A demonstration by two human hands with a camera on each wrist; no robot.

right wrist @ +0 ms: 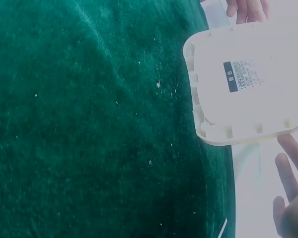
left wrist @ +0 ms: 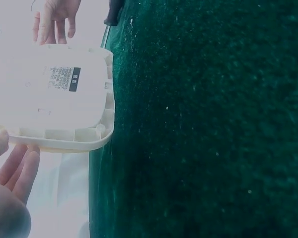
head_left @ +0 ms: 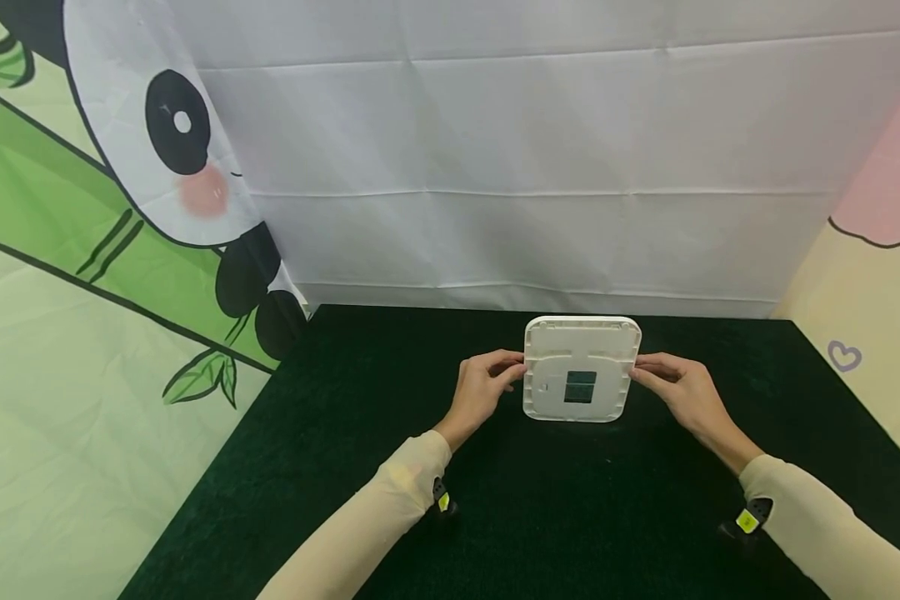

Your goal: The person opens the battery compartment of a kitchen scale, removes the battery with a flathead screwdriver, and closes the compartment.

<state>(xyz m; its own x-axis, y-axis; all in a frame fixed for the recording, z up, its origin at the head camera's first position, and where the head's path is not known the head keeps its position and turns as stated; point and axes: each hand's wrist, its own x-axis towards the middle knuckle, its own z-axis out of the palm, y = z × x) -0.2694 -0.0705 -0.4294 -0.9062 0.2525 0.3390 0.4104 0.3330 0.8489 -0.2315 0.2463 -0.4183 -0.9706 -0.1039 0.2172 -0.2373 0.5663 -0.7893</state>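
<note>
Both hands hold a white square plastic panel (head_left: 581,346) with rounded corners, tilted up so that its ribbed back faces me. A dark label (head_left: 581,387) sits on its lower half; in the left wrist view the label (left wrist: 65,78) shows small print beside a black strip. My left hand (head_left: 483,383) pinches the panel's left edge between thumb and fingers. On the opposite edge, my right hand (head_left: 675,387) pinches with thumb and forefinger, its other fingers (right wrist: 286,173) spread behind. The panel's front side is hidden.
Dark green cloth covers the table (head_left: 570,517). Behind its far edge hangs a white curtain (head_left: 495,167), with a panda-print sheet (head_left: 120,292) at the left and a cream and pink one (head_left: 870,292) at the right. Each wrist carries a dark strap with a yellow-green square.
</note>
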